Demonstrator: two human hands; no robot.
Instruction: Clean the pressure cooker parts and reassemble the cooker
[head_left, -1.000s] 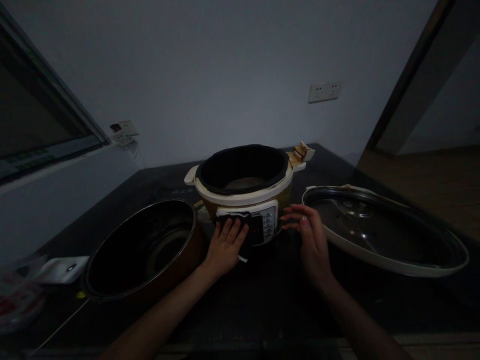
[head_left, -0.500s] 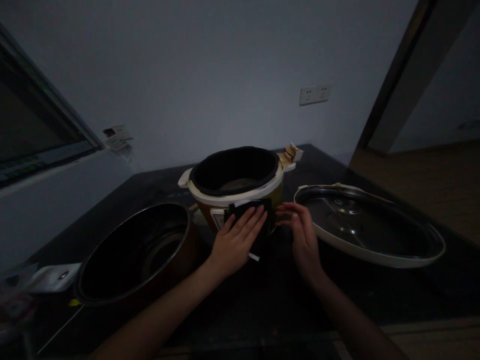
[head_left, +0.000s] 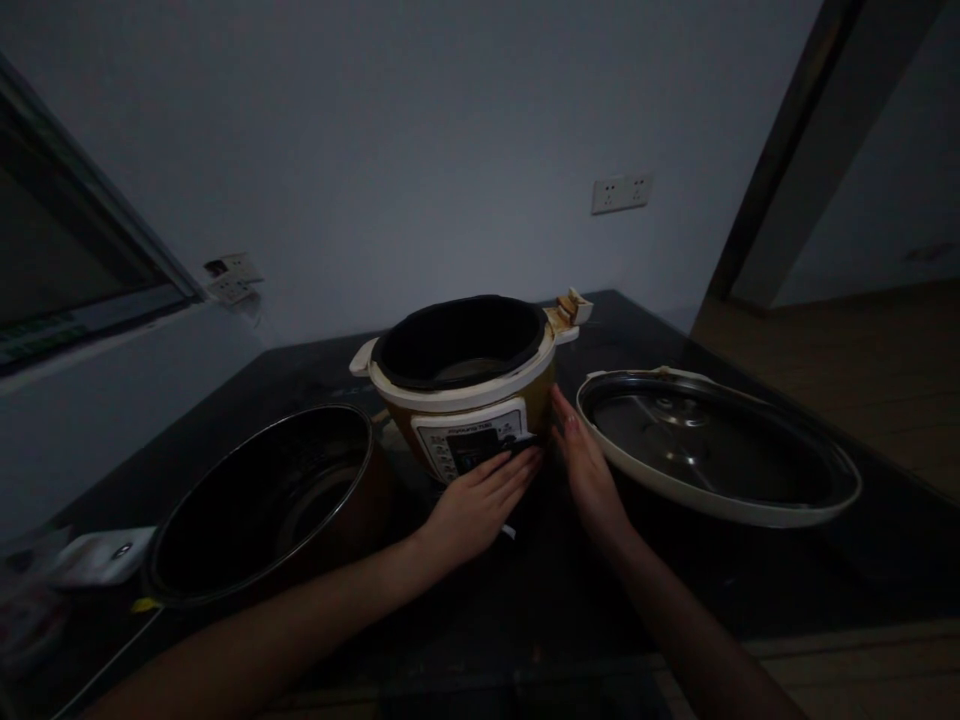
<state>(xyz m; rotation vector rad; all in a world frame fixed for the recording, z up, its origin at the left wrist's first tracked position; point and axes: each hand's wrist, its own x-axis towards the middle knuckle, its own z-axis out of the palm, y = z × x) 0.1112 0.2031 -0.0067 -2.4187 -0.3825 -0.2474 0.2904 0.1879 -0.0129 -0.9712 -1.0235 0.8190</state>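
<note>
An electric pressure cooker point(head_left: 401, 395) with a white rim and a gold-brown body stands in the middle, its lid off. Much of its front control panel point(head_left: 469, 432) is visible, the lower right part being covered. My left hand point(head_left: 476, 500) holds a black cloth point(head_left: 531, 441) against that lower part, fingers long and flat over it. Most of the cloth is hidden beneath the hand, and a small white tag shows below. At the cooker's right side is my right hand point(head_left: 589, 470), fingers stretched along the body; it seems to touch it.
A dark inner pot point(head_left: 367, 470) stands left of the cooker. The cooker's lid point(head_left: 720, 450) lies underside up on the right. All are on a black tabletop point(head_left: 517, 610). A white packet point(head_left: 105, 556) is at the left edge, and a wall socket point(head_left: 621, 193) is behind.
My left hand has slid the cloth down, uncovering more of the control panel. My right hand has come in toward the cooker's side, its fingers straightening.
</note>
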